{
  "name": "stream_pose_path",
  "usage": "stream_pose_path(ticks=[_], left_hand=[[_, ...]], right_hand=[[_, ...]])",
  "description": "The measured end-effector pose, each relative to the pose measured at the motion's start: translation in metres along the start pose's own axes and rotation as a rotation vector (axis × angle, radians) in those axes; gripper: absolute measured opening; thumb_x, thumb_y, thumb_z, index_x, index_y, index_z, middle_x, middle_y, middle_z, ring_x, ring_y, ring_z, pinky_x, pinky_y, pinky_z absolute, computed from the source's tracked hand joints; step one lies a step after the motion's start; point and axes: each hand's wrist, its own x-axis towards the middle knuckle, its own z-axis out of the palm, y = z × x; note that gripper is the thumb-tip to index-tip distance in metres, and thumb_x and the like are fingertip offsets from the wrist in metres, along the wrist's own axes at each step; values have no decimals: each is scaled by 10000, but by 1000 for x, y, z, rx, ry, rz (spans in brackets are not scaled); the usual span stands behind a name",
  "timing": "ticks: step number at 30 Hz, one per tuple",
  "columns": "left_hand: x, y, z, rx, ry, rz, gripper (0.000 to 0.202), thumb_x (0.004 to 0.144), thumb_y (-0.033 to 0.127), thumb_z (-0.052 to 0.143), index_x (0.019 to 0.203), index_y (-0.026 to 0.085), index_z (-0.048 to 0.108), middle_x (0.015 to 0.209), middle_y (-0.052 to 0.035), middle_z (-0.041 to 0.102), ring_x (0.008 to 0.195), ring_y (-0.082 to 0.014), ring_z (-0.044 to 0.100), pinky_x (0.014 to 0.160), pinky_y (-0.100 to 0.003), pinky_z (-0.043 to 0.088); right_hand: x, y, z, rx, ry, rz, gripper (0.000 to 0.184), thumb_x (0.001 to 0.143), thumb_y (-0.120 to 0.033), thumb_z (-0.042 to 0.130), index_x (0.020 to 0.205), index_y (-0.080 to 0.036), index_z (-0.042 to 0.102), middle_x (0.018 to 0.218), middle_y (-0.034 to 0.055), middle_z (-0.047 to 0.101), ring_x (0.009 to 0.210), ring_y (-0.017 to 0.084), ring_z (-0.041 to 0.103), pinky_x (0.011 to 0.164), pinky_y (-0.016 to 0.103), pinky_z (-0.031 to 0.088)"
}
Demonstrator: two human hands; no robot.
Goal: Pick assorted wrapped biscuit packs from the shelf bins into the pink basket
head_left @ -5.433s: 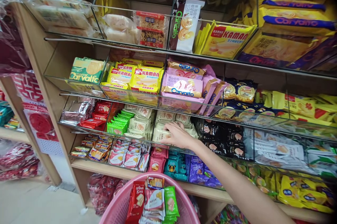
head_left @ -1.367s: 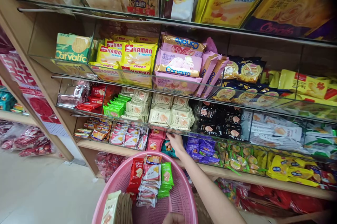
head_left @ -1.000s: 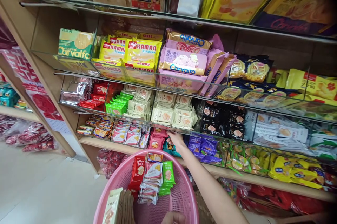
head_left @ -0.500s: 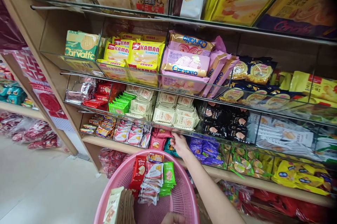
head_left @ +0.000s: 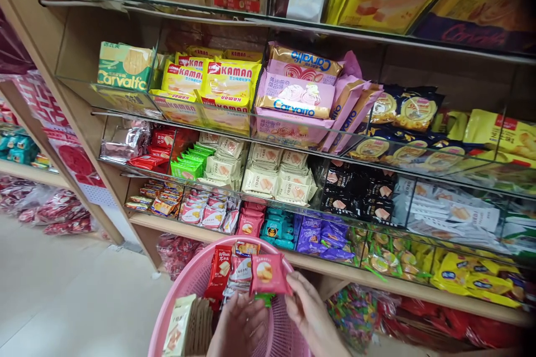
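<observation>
Over the pink basket [head_left: 176,301] my right hand [head_left: 309,312] pinches a small red snack packet [head_left: 268,274] by its right edge. My left hand [head_left: 238,326] is under the packet, fingers curled up toward its lower edge and touching the packets beneath. Inside the basket lie red, white and green snack packets [head_left: 228,276] and a row of cream packets [head_left: 184,326] standing on edge. Matching red packets [head_left: 250,223] fill a clear bin on the lowest shelf, just behind the basket.
Wooden shelves with clear acrylic bins [head_left: 293,139] hold rows of biscuit and wafer packs: teal [head_left: 277,228], purple [head_left: 320,234], black [head_left: 355,198], cream [head_left: 276,178]. Grey floor [head_left: 62,295] lies to the left. More bagged goods [head_left: 402,318] sit under the lowest shelf.
My right hand has drawn back from the lowest shelf bin and come down over the basket holding a red packet. My left hand has risen into view beneath it.
</observation>
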Motion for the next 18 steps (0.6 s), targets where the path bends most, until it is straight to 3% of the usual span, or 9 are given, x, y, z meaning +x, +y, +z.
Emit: stream_pose_path(ticks=[3, 6, 11, 14, 18], left_hand=[[-15, 13, 14, -100, -48, -43, 377, 766, 388, 609, 1061, 163, 545, 942, -68, 705, 900, -223, 665, 832, -334, 486], [-29, 21, 21, -122, -97, -107, 436, 788, 364, 595, 1158, 143, 527, 940, -80, 711, 869, -238, 677, 820, -364, 507], [-34, 29, 10, -149, -70, -145, 458, 807, 334, 577, 1193, 100, 502, 846, -102, 718, 761, -256, 696, 762, -422, 541], [-33, 34, 1, -118, 4, -121, 469, 782, 299, 614, 1182, 83, 499, 772, -90, 718, 705, -250, 698, 720, -436, 557], [-30, 38, -5, -111, 26, -109, 476, 763, 298, 638, 1166, 80, 507, 737, -89, 718, 692, -255, 698, 702, -441, 561]], right_hand=[[-15, 26, -4, -151, -67, 93, 420, 580, -548, 740, 686, -202, 528, 379, -101, 386, 319, 30, 284, 343, 152, 180], [-18, 48, -5, -323, -166, 94, 511, 567, -679, 664, 614, -211, 463, 333, -95, 373, 276, 36, 254, 321, 169, 155], [-15, 48, -2, -576, -230, 37, 529, 604, -728, 591, 655, -212, 484, 376, -79, 418, 299, 62, 324, 334, 185, 214], [-1, 25, 5, -745, -235, -146, 433, 746, -621, 542, 684, -193, 536, 495, -38, 503, 401, 88, 437, 409, 206, 298], [47, -14, 20, -1045, -149, -579, 300, 856, -464, 469, 819, -197, 599, 706, 19, 612, 622, 151, 548, 586, 260, 413]])
